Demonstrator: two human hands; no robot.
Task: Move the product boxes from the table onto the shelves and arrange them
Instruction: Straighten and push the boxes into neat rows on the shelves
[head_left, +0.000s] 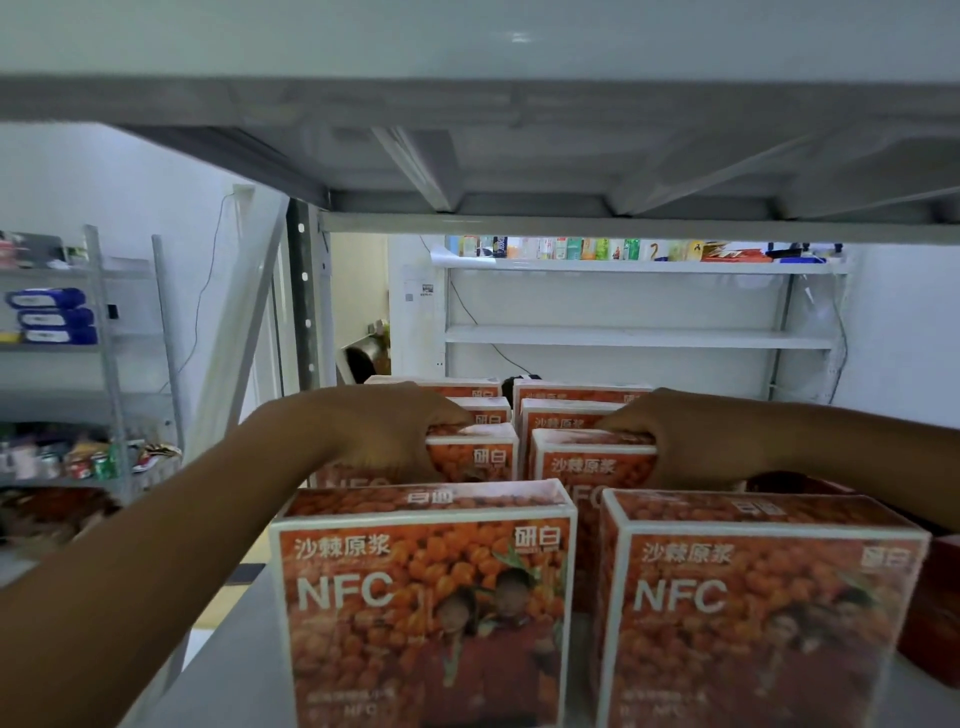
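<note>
Two front boxes (426, 597) stand upright on the shelf (223, 649), cut off at the bottom edge. Behind them the left hand (384, 431) curls over the top of the left box (478, 452), and the right hand (675, 436) grips the right box (587, 462) likewise. The cartons look stiff, smooth and probably light, so top edges suit holding. The back boxes (571, 395) are mostly hidden.

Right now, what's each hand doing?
Left hand: grips the second-row left box.
Right hand: grips the second-row right box.
</note>
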